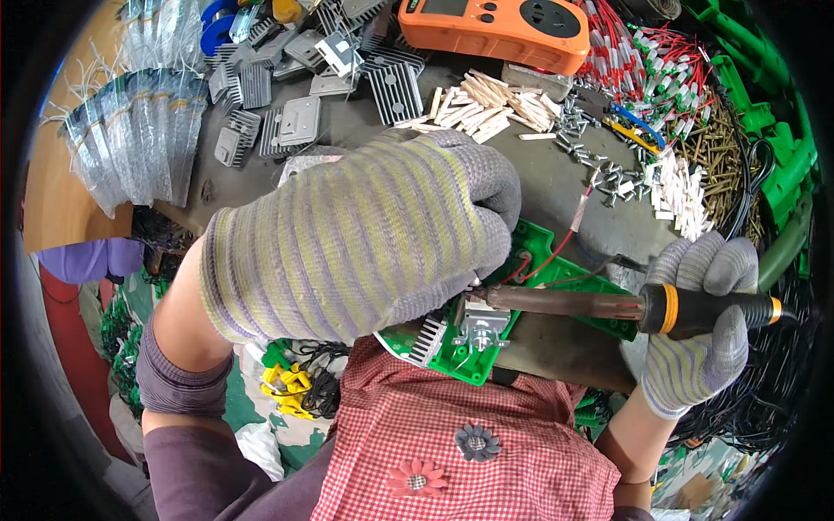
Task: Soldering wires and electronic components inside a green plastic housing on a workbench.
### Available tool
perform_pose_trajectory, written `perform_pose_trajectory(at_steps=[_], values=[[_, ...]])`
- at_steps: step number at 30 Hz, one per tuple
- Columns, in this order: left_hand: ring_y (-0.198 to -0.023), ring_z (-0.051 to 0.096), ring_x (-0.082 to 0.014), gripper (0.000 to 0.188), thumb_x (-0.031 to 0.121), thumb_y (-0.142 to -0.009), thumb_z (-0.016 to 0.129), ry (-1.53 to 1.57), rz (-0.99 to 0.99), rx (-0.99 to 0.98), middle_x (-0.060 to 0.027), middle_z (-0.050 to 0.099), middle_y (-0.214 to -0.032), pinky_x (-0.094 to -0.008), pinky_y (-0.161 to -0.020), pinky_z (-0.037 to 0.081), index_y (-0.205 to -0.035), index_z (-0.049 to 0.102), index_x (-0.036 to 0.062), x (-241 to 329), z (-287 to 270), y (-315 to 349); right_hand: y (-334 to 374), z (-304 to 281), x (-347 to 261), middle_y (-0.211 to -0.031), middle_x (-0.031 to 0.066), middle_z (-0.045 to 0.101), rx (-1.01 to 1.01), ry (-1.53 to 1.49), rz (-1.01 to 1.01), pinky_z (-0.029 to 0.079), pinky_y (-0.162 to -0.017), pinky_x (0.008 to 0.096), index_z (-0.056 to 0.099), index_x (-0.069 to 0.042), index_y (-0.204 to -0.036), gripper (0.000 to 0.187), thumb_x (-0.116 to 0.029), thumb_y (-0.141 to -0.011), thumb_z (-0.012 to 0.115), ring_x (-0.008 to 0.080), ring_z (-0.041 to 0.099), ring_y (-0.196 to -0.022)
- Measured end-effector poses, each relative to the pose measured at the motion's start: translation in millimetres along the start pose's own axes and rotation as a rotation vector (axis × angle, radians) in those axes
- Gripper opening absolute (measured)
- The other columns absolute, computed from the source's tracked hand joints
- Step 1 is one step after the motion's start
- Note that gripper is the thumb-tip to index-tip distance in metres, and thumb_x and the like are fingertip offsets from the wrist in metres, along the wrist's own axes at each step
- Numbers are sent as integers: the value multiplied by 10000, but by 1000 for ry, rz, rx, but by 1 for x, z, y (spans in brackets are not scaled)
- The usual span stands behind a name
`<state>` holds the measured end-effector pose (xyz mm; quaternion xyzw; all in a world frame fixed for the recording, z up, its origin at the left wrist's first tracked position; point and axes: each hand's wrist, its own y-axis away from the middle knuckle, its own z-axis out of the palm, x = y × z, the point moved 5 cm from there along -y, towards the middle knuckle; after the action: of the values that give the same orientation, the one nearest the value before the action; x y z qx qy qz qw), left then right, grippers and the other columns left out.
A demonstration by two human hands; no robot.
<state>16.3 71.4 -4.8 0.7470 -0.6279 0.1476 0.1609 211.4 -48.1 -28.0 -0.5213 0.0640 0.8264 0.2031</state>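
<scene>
Both my hands wear striped grey and yellow knit gloves. My right hand [695, 366] is wrapped around the black handle of a soldering iron [599, 304], whose shaft points left. A green plastic housing [469, 369] lies in front of me, with a metal-bodied component [482, 323] and a finned heat sink [427, 339] in it. My left hand [365, 234] bends over the housing, fingers curled together beside the iron's tip; what they pinch is hidden. From the housing rises a thin red wire [569, 239] with a white sleeve.
Aluminium heat sinks [300, 120] are heaped at the back left, near clear plastic bags [135, 143]. An orange meter-like device [495, 35] stands at the back. White strips [495, 104], screws [586, 143], red-wired parts [647, 69] and green plastic housings [786, 152] spread toward the right.
</scene>
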Motion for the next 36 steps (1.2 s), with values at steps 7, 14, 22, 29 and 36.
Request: perform_pose_trajectory(at_steps=[7,14,22,29,36], values=[[-1039,597,-300,115,153,-801,650,-13,-49,-31,-113,609,-1095,-389,-855,506,-856,654,52,-2,0,0,1,4,-8,-742,48,445,-22,92,-83,416,-565,278,428,-70,-898,416,-292,-827,773,151,435,-621],[-1012,610,-319,130,157,-807,640,33,24,44,-123,619,-1066,-400,-840,514,-888,660,58,-2,0,0,8,6,-16,-787,70,462,-53,195,-162,449,-551,260,443,-64,-920,432,-345,-838,761,157,454,-618],[-970,623,-312,118,151,-789,652,38,-32,10,-115,629,-1026,-396,-790,527,-861,662,57,0,0,1,7,5,-15,-768,66,457,-30,199,-169,448,-549,272,443,-61,-920,433,-348,-840,758,163,459,-620],[-930,627,-294,106,142,-769,662,-41,-7,37,-88,630,-1004,-392,-750,532,-840,651,64,1,1,-1,4,1,-7,-745,57,443,-7,131,-132,424,-543,280,437,-62,-908,433,-331,-833,769,164,442,-618],[-911,621,-301,132,148,-762,669,-65,47,47,-82,633,-989,-399,-758,525,-831,607,55,1,-2,-6,3,-28,-2,-746,63,433,90,-55,-104,391,-535,314,441,-66,-909,373,-305,-854,722,175,427,-600]])
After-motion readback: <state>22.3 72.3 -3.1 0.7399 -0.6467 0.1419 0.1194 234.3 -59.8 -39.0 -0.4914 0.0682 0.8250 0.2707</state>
